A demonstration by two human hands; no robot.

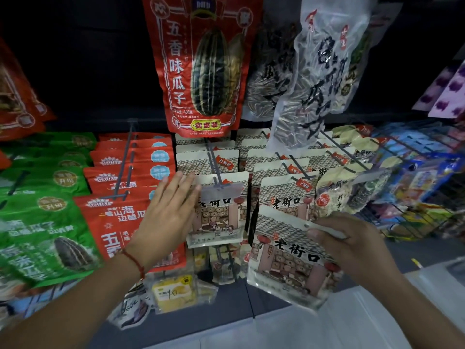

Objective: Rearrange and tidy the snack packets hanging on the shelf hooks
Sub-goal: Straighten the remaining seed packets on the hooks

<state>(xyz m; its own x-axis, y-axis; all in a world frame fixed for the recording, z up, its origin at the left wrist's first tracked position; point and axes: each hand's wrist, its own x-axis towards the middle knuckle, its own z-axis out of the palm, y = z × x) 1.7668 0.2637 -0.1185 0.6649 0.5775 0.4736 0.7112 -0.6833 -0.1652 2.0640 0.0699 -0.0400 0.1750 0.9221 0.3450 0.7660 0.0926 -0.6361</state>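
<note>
My right grip (352, 238) pinches a loose cream packet (289, 258) by its top edge — off its hook (216, 170); my left grip (168, 210), fingers flat, presses the hanging row beside it. Rehanging remains.

Dim, dark bg, blurry, fisheye edges

A dark back panel (83, 71) stands behind the display, dimly lit. A grey shelf ledge (226, 293) runs below it. At the far right is a wire rack (412, 147). A pale surface (352, 323) lies bottom right.
</note>
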